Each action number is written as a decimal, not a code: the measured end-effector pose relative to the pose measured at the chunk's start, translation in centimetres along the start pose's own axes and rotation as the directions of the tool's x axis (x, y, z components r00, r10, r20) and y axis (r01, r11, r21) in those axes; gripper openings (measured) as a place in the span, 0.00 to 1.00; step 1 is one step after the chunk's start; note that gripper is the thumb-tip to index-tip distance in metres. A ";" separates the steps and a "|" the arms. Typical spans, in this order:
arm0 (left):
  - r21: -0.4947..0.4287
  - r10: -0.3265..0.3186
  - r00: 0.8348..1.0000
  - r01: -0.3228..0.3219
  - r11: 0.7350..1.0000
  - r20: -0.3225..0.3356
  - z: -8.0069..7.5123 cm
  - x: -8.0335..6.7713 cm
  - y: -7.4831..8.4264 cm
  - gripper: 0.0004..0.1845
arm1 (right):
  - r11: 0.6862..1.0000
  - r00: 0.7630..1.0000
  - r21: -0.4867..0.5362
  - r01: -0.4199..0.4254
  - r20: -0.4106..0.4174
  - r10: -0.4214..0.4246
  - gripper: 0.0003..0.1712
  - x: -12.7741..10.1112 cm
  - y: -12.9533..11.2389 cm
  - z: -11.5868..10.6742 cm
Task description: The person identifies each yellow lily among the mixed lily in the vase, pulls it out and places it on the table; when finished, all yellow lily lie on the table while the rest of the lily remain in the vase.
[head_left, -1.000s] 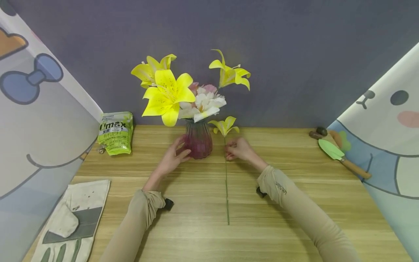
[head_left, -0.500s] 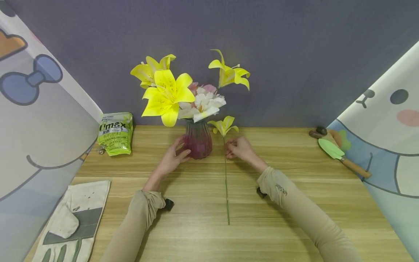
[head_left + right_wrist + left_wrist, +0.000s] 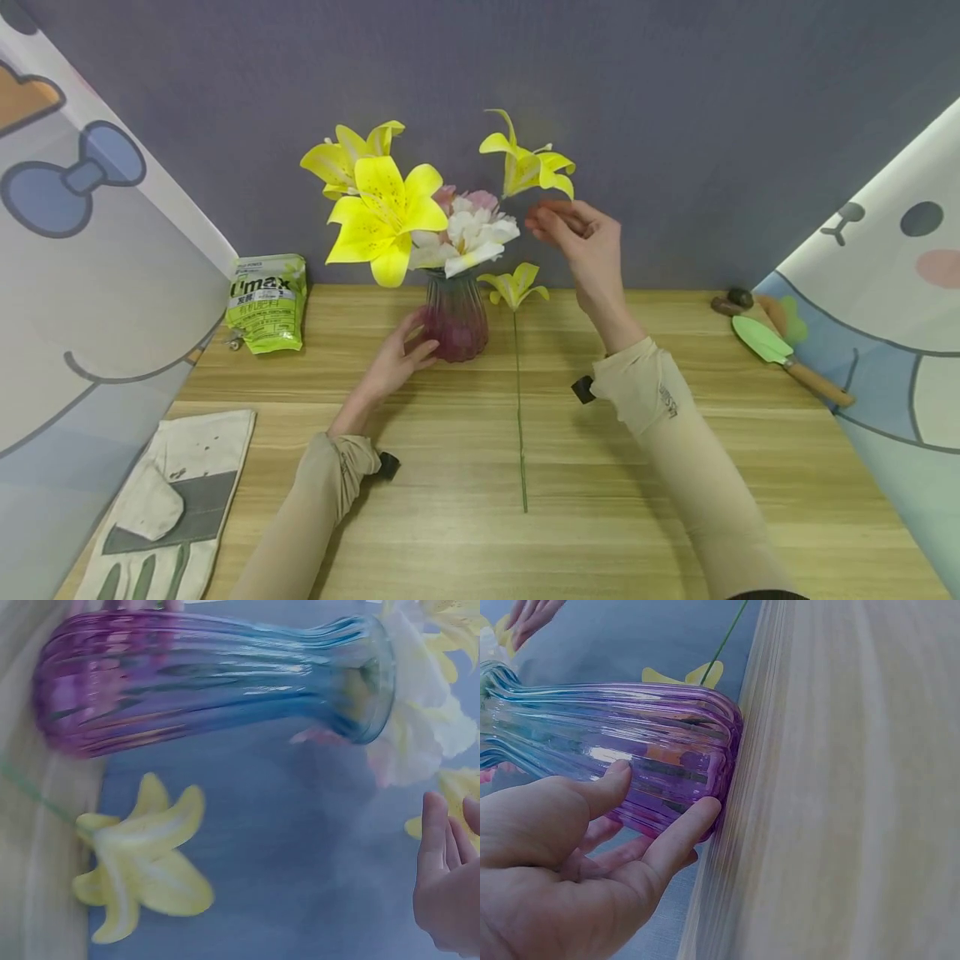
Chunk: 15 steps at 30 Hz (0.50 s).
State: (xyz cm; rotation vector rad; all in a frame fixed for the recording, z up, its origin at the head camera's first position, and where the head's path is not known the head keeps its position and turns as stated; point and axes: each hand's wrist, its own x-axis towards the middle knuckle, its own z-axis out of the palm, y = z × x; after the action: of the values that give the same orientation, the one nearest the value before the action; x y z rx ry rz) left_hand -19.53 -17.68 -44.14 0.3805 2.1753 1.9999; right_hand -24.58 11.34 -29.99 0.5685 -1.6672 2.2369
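A ribbed glass vase (image 3: pixel 456 321), purple at the base and blue toward its neck, stands near the back wall. My left hand (image 3: pixel 397 354) holds its lower left side; in the left wrist view, thumb and fingers (image 3: pixel 679 840) are at the glass. White flowers (image 3: pixel 472 237), pink ones and tall yellow lilies (image 3: pixel 386 218) fill the vase. My right hand (image 3: pixel 585 250) is raised just below the right-hand upper lily (image 3: pixel 525 162), its fingers loosely bent and holding nothing. A single long-stemmed lily (image 3: pixel 513 287) lies on the table right of the vase.
A green fertiliser bag (image 3: pixel 266 304) stands at the back left of the wooden table (image 3: pixel 600 517). Work gloves (image 3: pixel 168 500) lie at the front left. A green-bladed trowel (image 3: pixel 787 358) and dark stones (image 3: pixel 731 302) lie at the right edge, by the printed side wall.
My right hand has left the lying lily's stem and risen toward the upper right lily. The left hand stays at the vase, and the lying lily has not moved.
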 end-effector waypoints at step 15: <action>-0.022 0.014 1.000 -0.014 1.000 0.003 0.0 0.1 -0.2 0.36 | 0.995 0.997 -0.053 -0.082 -0.007 0.081 0.04 1.7 0.4 3.4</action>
State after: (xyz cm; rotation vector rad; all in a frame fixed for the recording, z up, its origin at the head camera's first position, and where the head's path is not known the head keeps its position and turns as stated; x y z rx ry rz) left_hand -19.62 -17.73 -44.35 0.3966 2.1528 2.0279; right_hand -25.78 7.95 -28.60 0.4900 -1.7719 2.2405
